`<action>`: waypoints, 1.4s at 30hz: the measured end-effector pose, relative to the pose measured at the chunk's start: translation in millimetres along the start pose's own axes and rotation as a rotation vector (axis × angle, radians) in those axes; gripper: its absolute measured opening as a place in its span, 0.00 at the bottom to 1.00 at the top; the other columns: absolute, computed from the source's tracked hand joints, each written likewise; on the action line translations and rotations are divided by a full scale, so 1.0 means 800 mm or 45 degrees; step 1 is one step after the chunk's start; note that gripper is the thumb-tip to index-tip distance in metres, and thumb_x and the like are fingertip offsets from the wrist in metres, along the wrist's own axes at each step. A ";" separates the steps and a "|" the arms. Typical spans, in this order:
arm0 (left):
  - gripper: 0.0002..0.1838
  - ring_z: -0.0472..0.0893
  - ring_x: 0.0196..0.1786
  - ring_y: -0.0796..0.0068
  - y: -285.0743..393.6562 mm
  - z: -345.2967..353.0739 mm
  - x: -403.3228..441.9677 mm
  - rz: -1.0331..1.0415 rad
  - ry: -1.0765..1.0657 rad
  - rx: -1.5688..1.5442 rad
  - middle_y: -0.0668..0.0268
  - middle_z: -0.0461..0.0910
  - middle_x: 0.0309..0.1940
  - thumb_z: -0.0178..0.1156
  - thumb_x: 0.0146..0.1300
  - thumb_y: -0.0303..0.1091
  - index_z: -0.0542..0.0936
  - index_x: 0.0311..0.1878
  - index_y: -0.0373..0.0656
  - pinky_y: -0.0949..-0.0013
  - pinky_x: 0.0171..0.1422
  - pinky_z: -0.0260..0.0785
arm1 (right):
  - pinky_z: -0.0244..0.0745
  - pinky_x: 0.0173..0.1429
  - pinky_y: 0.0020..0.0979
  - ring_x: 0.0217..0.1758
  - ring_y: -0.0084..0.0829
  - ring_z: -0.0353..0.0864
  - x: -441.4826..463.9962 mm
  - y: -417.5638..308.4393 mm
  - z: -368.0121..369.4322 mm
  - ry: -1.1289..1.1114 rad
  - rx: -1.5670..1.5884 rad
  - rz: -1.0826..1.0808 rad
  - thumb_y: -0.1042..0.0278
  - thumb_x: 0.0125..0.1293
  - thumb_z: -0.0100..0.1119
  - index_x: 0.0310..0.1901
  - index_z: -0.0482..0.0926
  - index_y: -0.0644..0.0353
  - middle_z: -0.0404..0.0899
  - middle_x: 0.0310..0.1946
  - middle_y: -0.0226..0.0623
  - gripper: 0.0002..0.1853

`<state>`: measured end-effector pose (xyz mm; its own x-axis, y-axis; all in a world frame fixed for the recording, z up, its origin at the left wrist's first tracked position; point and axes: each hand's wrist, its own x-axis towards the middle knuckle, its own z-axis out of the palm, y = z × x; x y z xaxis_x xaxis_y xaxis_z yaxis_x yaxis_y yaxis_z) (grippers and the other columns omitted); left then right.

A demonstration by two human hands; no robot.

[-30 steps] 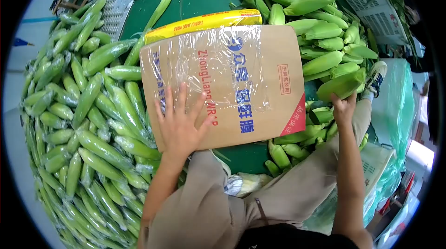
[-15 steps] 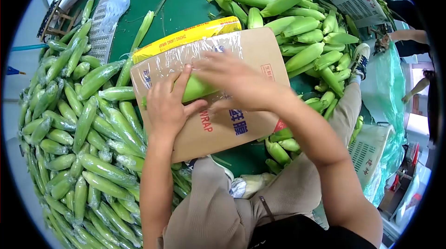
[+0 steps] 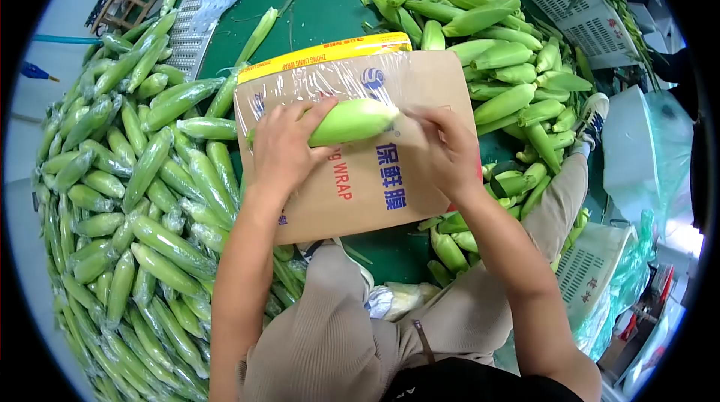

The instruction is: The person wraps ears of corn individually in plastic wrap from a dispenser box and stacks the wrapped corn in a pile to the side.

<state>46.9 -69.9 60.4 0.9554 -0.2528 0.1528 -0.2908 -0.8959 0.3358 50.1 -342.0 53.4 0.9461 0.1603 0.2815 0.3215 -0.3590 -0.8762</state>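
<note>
A green ear of corn (image 3: 352, 121) in its husk lies across the cardboard box (image 3: 315, 214), its pale end pointing right. My left hand (image 3: 289, 143) is wrapped around the left part of the ear. Just beyond the pale end, my right hand (image 3: 448, 148) has its fingers pinched together; what they hold, if anything, is too blurred to make out. Clear plastic wrap (image 3: 319, 85) stretches over the box top from the yellow wrap carton (image 3: 330, 55) along the far edge, beneath the ear.
Film-wrapped ears of corn (image 3: 150, 241) are heaped on the left. Unwrapped ears (image 3: 517, 64) pile up at the right and far side. White crates (image 3: 577, 8) stand beyond them, with green plastic sheeting (image 3: 630, 274) at the right. My legs straddle the box.
My right hand has moved right, from over the ear to past its pale end, and its fingers have closed. More of the ear shows. The camera view has shifted slightly.
</note>
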 end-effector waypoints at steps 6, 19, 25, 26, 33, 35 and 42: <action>0.52 0.73 0.63 0.49 -0.029 0.012 -0.021 0.089 0.364 -0.161 0.58 0.76 0.59 0.82 0.42 0.57 0.74 0.73 0.51 0.50 0.73 0.66 | 0.74 0.64 0.45 0.59 0.48 0.76 0.081 -0.014 0.063 -0.565 -0.771 -0.398 0.59 0.47 0.82 0.65 0.75 0.55 0.77 0.53 0.41 0.41; 0.07 0.85 0.42 0.68 -0.040 0.027 -0.119 -0.828 0.615 -0.636 0.58 0.86 0.38 0.62 0.70 0.24 0.85 0.48 0.43 0.62 0.51 0.76 | 0.76 0.56 0.45 0.54 0.48 0.76 0.045 -0.020 0.011 -0.684 -0.902 -0.244 0.64 0.43 0.83 0.63 0.77 0.52 0.74 0.49 0.45 0.40; 0.23 0.80 0.66 0.56 0.028 0.040 -0.172 -0.303 0.661 -0.653 0.53 0.81 0.62 0.59 0.76 0.39 0.73 0.68 0.36 0.49 0.75 0.66 | 0.74 0.63 0.46 0.58 0.48 0.76 0.027 -0.040 0.021 -1.144 -0.543 -0.344 0.50 0.55 0.78 0.61 0.76 0.56 0.76 0.51 0.45 0.35; 0.26 0.77 0.69 0.54 0.041 0.035 -0.161 -0.185 0.473 -0.326 0.53 0.80 0.64 0.59 0.75 0.42 0.73 0.69 0.36 0.46 0.78 0.62 | 0.73 0.64 0.47 0.58 0.49 0.76 0.027 -0.046 0.025 -1.144 -0.604 -0.391 0.46 0.57 0.76 0.61 0.76 0.58 0.76 0.51 0.44 0.36; 0.28 0.74 0.72 0.50 -0.042 0.000 0.064 -0.115 0.379 0.582 0.57 0.78 0.69 0.60 0.72 0.52 0.81 0.68 0.45 0.43 0.76 0.61 | 0.71 0.69 0.49 0.65 0.49 0.75 0.075 -0.032 0.064 -0.519 -0.662 -0.496 0.44 0.53 0.77 0.67 0.73 0.61 0.76 0.62 0.45 0.44; 0.26 0.74 0.73 0.52 -0.063 -0.015 0.113 -0.181 0.403 0.175 0.56 0.78 0.68 0.64 0.70 0.47 0.82 0.65 0.43 0.41 0.79 0.60 | 0.71 0.70 0.48 0.67 0.48 0.75 0.106 -0.023 0.080 -0.499 -0.746 -0.536 0.55 0.52 0.80 0.63 0.74 0.62 0.76 0.62 0.46 0.39; 0.39 0.81 0.64 0.58 -0.046 0.006 0.053 0.246 0.259 0.196 0.61 0.81 0.63 0.73 0.51 0.35 0.76 0.71 0.46 0.53 0.67 0.70 | 0.76 0.66 0.43 0.59 0.51 0.82 0.171 -0.005 0.089 -0.859 -0.395 0.028 0.59 0.48 0.84 0.60 0.76 0.67 0.82 0.53 0.52 0.39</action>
<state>98.6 -49.6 50.1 0.8485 -0.3596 0.3883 -0.4400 -0.8870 0.1400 175.4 -253.3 67.4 0.7549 0.6441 -0.1235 0.3939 -0.5958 -0.7000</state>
